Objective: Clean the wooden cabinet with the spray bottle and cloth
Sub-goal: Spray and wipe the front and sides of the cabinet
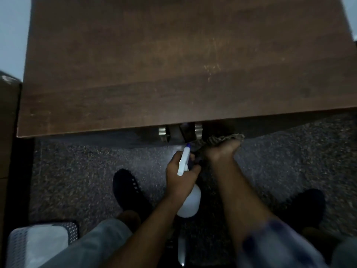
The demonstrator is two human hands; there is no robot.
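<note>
I look straight down on the dark brown top of the wooden cabinet (173, 60). Below its front edge two metal handles (163, 133) stick out from the hidden front face. My left hand (180, 176) grips a white spray bottle (190, 202) by the neck, its nozzle pointing up toward the cabinet front. My right hand (222, 151) holds a brownish patterned cloth (226, 139) bunched against the front face, just right of the handles. The two hands nearly touch.
Speckled dark carpet (87, 161) covers the floor. My feet in dark shoes (127, 188) stand on either side of my arms. A patterned cushion or bag (38, 244) lies at the lower left. Another brown piece of furniture (7, 122) stands against the cabinet's left side.
</note>
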